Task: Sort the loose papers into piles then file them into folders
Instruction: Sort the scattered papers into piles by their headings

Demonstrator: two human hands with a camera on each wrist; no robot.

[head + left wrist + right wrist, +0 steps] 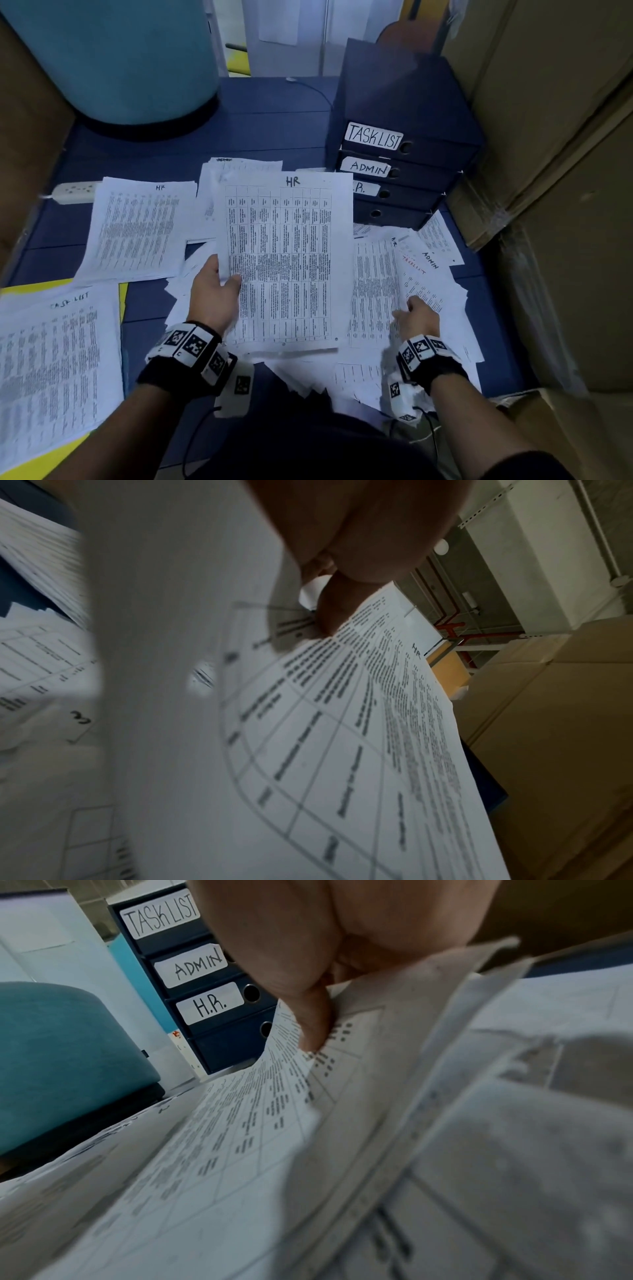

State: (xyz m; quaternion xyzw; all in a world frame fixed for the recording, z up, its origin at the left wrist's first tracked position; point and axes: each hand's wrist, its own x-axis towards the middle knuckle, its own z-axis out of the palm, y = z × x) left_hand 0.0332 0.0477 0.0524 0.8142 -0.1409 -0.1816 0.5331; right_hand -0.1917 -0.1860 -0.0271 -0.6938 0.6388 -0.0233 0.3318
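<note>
My left hand [215, 291] pinches the left edge of a printed sheet headed HR [284, 260] and holds it lifted over the loose paper heap [404, 308]; the thumb [329, 610] lies on the sheet's [342, 737] printed side. My right hand [416, 313] pinches a sheet [274, 1110] in the heap, thumb [313, 1026] on top. An HR pile [137, 229] lies at the left, a TASK LIST pile [54, 359] at the near left on a yellow folder [44, 459]. Dark blue box files [400, 164] labelled TASK LIST, ADMIN and H.R. are stacked behind the heap.
Cardboard boxes [561, 171] wall the right side, and another [24, 137] stands at the left. A teal cylinder [116, 58] rises at the back left. A white power strip [73, 192] lies beside the HR pile. The floor [274, 130] is blue.
</note>
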